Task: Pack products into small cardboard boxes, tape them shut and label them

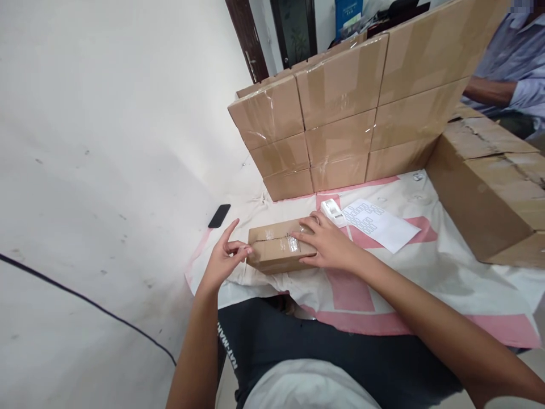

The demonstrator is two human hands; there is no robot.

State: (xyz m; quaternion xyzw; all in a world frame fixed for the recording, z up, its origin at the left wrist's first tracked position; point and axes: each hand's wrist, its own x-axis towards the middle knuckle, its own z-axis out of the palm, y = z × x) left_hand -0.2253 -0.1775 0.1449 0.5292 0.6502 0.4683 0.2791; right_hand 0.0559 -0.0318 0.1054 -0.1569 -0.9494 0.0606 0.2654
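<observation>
A small brown cardboard box (272, 262) lies on the cloth in front of me, with clear tape and a shiny label patch on its top. My right hand (326, 241) grips its right end, fingers spread over the top and thumb on the near side. At the left end is my left hand (223, 258), its index finger stretched up and its thumb tip at the box's corner. Whether the other left fingertips pinch anything there is too small to tell. Just beyond my right hand stands a white roll of labels or tape (332, 212).
A printed white sheet (383, 224) lies right of the roll. Behind rises a wall of stacked, taped cartons (340, 125). A large carton (477, 193) stands at right, with a seated person (525, 79) beyond. A black phone (219, 216) lies by the white wall (106, 142).
</observation>
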